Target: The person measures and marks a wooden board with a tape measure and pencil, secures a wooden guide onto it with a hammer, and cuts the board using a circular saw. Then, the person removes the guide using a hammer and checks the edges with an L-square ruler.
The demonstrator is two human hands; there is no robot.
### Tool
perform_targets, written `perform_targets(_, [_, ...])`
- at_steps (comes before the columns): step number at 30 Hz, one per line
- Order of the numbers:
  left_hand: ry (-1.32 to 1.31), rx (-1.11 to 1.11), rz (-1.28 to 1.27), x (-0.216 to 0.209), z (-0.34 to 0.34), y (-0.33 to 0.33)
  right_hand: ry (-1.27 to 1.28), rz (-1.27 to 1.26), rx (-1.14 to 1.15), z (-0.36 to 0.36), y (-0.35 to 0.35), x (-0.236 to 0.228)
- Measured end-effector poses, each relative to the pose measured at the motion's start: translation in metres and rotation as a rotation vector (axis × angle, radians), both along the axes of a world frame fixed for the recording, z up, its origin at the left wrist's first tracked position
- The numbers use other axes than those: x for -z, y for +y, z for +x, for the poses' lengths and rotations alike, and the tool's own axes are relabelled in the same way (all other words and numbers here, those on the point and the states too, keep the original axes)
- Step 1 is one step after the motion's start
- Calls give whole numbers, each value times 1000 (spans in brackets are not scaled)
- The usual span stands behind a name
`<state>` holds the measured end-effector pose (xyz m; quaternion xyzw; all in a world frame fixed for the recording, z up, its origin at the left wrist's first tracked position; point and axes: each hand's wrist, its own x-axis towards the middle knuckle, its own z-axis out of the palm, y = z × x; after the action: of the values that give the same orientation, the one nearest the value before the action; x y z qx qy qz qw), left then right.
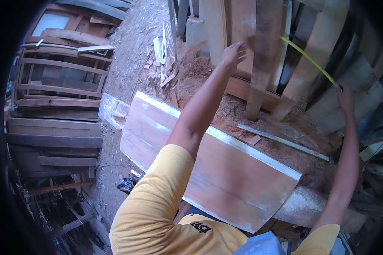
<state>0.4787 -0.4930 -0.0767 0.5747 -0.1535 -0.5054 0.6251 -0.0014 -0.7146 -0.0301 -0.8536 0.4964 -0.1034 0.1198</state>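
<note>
The yellow tape is stretched before leaning boards, pinched by the right hand; the left hand is loosely spread. Likely light and springy, it is best held across its faces.

yellow tape: 1 | white-edged panel: 1 | yellow sleeves: 2

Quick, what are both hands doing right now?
Left hand: open, nothing visible in it.
Right hand: closed, holding the yellow measuring tape.
</note>
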Motion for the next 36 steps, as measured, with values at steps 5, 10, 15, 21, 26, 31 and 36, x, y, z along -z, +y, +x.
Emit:
perform_targets(5, [269,-192,-173,4,18,-39,-62,-35,-186,79,-19,-16])
perform_targets(10, [331,-332,-229,19,54,-55,49,-29,-173,140,5,-38])
perform_targets(15, [249,-266,-246,39,77,-56,134,-41,-141,160,15,-43])
perform_targets(21, [242,-332,-210,48,104,-57,154,-83,-121,172,16,-39])
perform_targets(26, [361,-420,-228,48,87,-67,157,-125,-117,157,17,-33])
perform_targets(31, [534,-500,-319,45,129,-66,147,-119,-52,162,18,-35])
perform_targets(36, [458,-474,-181,46,94,-70,316,-244,86,143,24,-39])
